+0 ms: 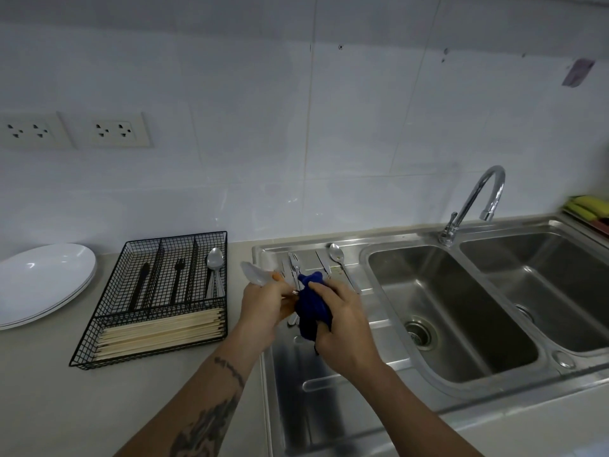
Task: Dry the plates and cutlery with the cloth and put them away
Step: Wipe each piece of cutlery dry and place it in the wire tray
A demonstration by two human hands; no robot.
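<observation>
Spoon held over the left edge of the drainboard, between organizer and sink. Long axis runs up-left to down-right: bowl points up-left toward the organizer, handle goes down-right into the cloth. Bowl blurred.

Left hand grips the spoon near the neck, fingers curled round it, back of hand facing the camera, forearm coming up from lower left. Right hand clamps the blue cloth, fingers wrapped over it, thumb side toward the left hand; cloth bunched around the handle, a tail hanging down. Hands nearly touching.

Loose cutlery lies on the drainboard behind the hands, long axes roughly front to back; one spoon there has its bowl toward the wall. Organizer holds black pieces, spoons in the right slot, chopsticks laid crosswise in front. Plates stacked at left on the counter. Faucet over the double sink.
</observation>
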